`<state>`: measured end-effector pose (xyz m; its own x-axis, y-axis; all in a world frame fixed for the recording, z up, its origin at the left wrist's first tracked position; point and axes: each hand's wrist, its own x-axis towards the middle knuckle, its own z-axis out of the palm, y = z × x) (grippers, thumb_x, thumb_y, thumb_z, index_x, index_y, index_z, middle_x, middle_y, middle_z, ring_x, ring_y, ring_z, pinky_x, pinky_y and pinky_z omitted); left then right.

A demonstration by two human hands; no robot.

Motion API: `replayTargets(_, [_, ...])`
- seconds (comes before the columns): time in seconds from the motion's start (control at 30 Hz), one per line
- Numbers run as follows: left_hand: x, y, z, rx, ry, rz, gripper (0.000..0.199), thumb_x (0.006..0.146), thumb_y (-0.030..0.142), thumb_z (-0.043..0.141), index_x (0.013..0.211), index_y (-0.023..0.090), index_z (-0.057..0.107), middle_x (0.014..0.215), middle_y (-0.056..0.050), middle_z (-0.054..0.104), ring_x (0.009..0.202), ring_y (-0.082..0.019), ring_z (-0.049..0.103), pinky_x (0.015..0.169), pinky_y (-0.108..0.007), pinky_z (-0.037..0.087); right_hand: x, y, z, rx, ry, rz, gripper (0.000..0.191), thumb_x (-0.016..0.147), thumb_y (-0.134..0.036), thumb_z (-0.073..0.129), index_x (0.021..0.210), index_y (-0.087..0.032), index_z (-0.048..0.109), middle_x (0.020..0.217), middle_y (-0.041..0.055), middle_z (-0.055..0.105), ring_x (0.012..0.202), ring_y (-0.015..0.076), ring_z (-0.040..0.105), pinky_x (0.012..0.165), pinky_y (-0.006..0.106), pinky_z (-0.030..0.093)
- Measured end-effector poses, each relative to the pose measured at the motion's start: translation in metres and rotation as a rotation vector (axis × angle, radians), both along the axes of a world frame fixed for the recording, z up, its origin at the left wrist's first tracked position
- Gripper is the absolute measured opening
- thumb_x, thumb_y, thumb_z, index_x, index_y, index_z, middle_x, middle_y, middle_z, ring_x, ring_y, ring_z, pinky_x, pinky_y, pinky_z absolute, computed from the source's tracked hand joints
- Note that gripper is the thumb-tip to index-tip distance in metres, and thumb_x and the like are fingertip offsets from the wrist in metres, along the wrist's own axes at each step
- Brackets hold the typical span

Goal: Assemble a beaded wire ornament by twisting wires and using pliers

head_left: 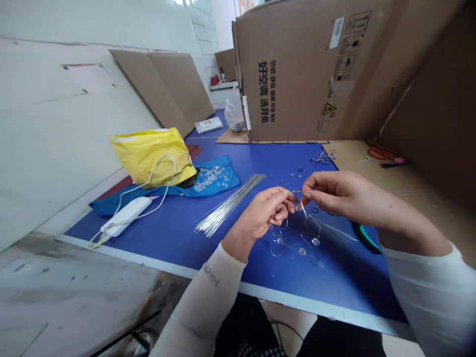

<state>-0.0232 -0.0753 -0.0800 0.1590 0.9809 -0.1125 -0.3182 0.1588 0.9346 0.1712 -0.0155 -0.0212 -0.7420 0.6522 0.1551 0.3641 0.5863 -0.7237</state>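
My left hand [273, 207] is closed, its thumb and fingertips pinching a wire strand strung with clear beads. Several looped wires and a clear bead [315, 241] hang below it, low over the blue table. Close by on the right, my right hand [330, 192] pinches a thin wire [303, 209] between thumb and forefinger, near another clear bead [298, 208]. The fingertips of both hands almost meet. How the wire passes through the bead is too small to tell. Thin loose wires [330, 230] lie on the table under my right hand.
A bundle of silvery wires [232, 206] lies left of my hands. Beyond it are loose clear beads [210, 177] on blue cloth, a yellow bag [152, 156] and a white power strip [126, 216]. A teal-handled tool [366, 238] lies right; a large cardboard box [297, 74] stands behind.
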Motion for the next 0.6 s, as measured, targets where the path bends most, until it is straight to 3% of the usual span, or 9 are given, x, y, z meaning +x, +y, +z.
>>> replayTargets(0.23, [0.0008, 0.0006, -0.0012, 0.004, 0.015, 0.006, 0.022, 0.096, 0.031, 0.055, 0.087, 0.013, 0.065, 0.079, -0.004, 0.067, 0.046, -0.002, 0.040, 0.041, -0.021, 0.015, -0.0026, 0.0002, -0.0014, 0.033, -0.003, -0.026, 0.027, 0.094, -0.043, 0.058, 0.078, -0.023, 0.067, 0.069, 0.0020, 0.071, 0.056, 0.0128, 0.056, 0.056, 0.028, 0.041])
replayTargets(0.43, [0.0004, 0.0013, -0.0006, 0.009, 0.034, -0.019, 0.026, 0.098, 0.032, 0.051, 0.086, 0.013, 0.066, 0.076, -0.004, 0.067, 0.044, -0.003, 0.040, 0.041, -0.021, 0.016, -0.0047, 0.0017, -0.0056, 0.013, 0.021, -0.088, 0.021, 0.094, -0.041, 0.057, 0.084, -0.024, 0.065, 0.066, -0.0005, 0.073, 0.043, 0.0095, 0.045, 0.050, 0.028, 0.036])
replayTargets(0.6, [0.0001, 0.0011, -0.0010, 0.019, 0.019, -0.014, 0.027, 0.098, 0.032, 0.051, 0.087, 0.013, 0.066, 0.075, -0.005, 0.067, 0.044, -0.003, 0.041, 0.040, -0.021, 0.017, -0.0059, 0.0039, -0.0079, 0.101, 0.034, -0.159, 0.018, 0.094, -0.035, 0.054, 0.083, -0.024, 0.064, 0.071, 0.0004, 0.077, 0.043, 0.0096, 0.048, 0.053, 0.028, 0.038])
